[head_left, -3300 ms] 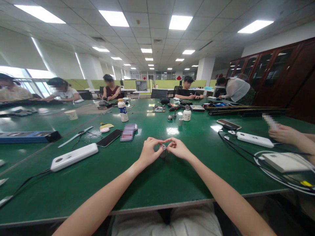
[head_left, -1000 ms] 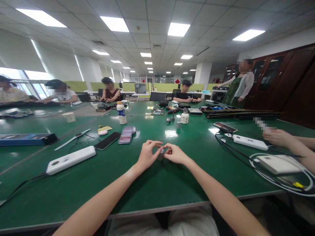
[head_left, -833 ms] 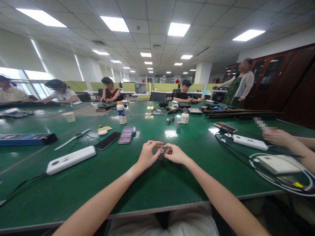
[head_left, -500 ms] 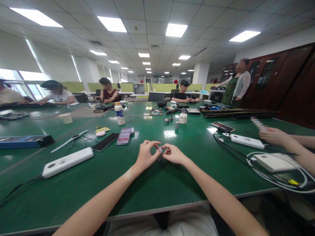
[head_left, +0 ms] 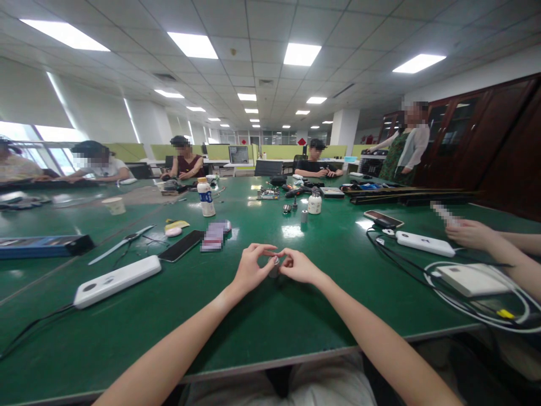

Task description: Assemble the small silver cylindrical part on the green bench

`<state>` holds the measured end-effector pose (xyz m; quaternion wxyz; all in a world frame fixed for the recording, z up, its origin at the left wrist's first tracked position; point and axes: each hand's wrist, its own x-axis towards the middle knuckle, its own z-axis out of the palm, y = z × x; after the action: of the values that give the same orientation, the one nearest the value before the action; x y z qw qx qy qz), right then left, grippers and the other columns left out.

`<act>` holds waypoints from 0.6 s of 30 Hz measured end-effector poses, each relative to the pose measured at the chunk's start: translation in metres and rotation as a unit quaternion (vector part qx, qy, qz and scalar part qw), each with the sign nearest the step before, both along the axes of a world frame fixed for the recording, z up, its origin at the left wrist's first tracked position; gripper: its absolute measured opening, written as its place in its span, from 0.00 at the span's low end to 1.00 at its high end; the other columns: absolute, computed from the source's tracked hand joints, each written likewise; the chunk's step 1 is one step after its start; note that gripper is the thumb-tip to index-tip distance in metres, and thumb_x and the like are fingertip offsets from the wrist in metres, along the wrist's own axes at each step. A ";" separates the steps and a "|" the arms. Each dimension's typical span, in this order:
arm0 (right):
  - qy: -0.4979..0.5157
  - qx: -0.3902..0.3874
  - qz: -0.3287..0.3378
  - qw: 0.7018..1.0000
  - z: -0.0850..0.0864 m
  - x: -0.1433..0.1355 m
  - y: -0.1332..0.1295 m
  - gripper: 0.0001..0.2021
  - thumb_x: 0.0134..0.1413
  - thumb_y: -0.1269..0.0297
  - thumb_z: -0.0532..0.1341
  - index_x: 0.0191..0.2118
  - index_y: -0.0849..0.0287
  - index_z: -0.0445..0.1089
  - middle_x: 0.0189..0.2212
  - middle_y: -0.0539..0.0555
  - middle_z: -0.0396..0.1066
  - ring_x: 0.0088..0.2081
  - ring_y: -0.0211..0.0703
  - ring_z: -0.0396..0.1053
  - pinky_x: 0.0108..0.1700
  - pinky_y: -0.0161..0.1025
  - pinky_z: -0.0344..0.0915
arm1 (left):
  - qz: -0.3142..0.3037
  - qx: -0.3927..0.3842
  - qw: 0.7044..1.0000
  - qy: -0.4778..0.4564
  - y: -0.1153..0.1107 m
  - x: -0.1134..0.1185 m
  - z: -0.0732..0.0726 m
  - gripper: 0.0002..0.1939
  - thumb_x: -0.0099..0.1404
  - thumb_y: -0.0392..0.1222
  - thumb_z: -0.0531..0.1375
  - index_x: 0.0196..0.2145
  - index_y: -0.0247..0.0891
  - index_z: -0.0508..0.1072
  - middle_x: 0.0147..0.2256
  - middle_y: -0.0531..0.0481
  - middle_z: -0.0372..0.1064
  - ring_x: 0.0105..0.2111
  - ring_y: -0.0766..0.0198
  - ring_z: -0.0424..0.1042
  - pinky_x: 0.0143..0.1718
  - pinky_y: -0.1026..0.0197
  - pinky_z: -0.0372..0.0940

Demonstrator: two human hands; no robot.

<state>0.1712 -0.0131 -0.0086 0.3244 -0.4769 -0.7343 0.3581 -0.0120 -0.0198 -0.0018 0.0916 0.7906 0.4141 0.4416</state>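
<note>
A small grey metal cylinder (head_left: 274,269) stands upright on the green table (head_left: 236,332), between my two hands. My left hand (head_left: 252,267) is curled round its left side, thumb against the upper part. From the right, my right hand (head_left: 298,265) reaches its top with thumb and bent forefinger. The fingertips of both hands meet close to the silvery top and partly hide it. Further off, a similar grey cylinder (head_left: 304,215) stands beside a small white bottle (head_left: 314,203).
At left lie a white power bank (head_left: 118,280), a black phone (head_left: 182,246) and a pink-and-white packet (head_left: 213,235). A labelled bottle (head_left: 206,197) stands behind. At right are a white device (head_left: 425,243), coiled cables, a pale box (head_left: 471,279) and another person's hands (head_left: 473,234).
My hands stay round the cylinder, with only slight finger movement. The whole view has shifted very slightly.
</note>
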 end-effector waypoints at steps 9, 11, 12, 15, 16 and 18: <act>-0.012 -0.002 -0.009 1.000 0.003 -0.001 -0.002 0.15 0.46 0.76 0.61 0.42 0.59 0.69 0.23 0.45 0.71 0.26 0.35 0.69 0.32 0.31 0.62 | 0.025 0.009 1.000 0.009 0.000 0.000 0.003 0.12 0.61 0.41 0.63 0.44 0.43 0.76 0.35 0.51 0.80 0.44 0.53 0.72 0.49 0.49 0.62; -0.013 0.001 -0.006 1.000 0.003 -0.001 -0.003 0.15 0.46 0.76 0.61 0.43 0.59 0.69 0.24 0.46 0.71 0.27 0.36 0.69 0.32 0.31 0.62 | 0.019 0.008 1.000 0.009 0.000 0.000 0.003 0.12 0.62 0.40 0.62 0.45 0.43 0.76 0.35 0.51 0.80 0.45 0.53 0.72 0.50 0.49 0.62; -0.014 0.005 -0.006 1.000 0.003 -0.001 -0.003 0.15 0.46 0.76 0.62 0.43 0.60 0.69 0.24 0.46 0.71 0.27 0.36 0.69 0.32 0.31 0.62 | 0.015 0.007 1.000 0.009 -0.001 0.000 0.003 0.13 0.62 0.40 0.62 0.45 0.44 0.75 0.35 0.50 0.80 0.45 0.53 0.72 0.50 0.49 0.62; -0.016 0.011 -0.006 1.000 0.002 0.000 -0.002 0.15 0.46 0.75 0.62 0.42 0.60 0.69 0.24 0.46 0.71 0.27 0.36 0.69 0.33 0.32 0.62 | 0.003 0.004 1.000 0.010 -0.001 0.000 0.002 0.13 0.62 0.40 0.61 0.46 0.43 0.75 0.37 0.49 0.80 0.46 0.53 0.72 0.50 0.49 0.62; -0.016 0.012 -0.005 1.000 0.002 0.000 -0.001 0.15 0.46 0.75 0.62 0.42 0.60 0.69 0.23 0.46 0.71 0.27 0.36 0.69 0.33 0.32 0.62 | 0.003 0.003 1.000 0.011 0.000 0.000 0.002 0.13 0.63 0.41 0.61 0.46 0.43 0.75 0.37 0.49 0.80 0.46 0.53 0.72 0.50 0.49 0.62; -0.013 0.012 -0.006 1.000 0.001 0.000 -0.001 0.14 0.46 0.75 0.62 0.42 0.59 0.69 0.23 0.45 0.70 0.27 0.36 0.69 0.34 0.32 0.62 | 0.008 0.000 1.000 0.012 0.000 0.000 0.002 0.13 0.63 0.43 0.62 0.46 0.43 0.75 0.37 0.49 0.80 0.47 0.52 0.72 0.51 0.48 0.61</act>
<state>0.1713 -0.0140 -0.0076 0.3226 -0.4820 -0.7399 0.3408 -0.0120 -0.0196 0.0001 0.0834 0.7925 0.4215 0.4328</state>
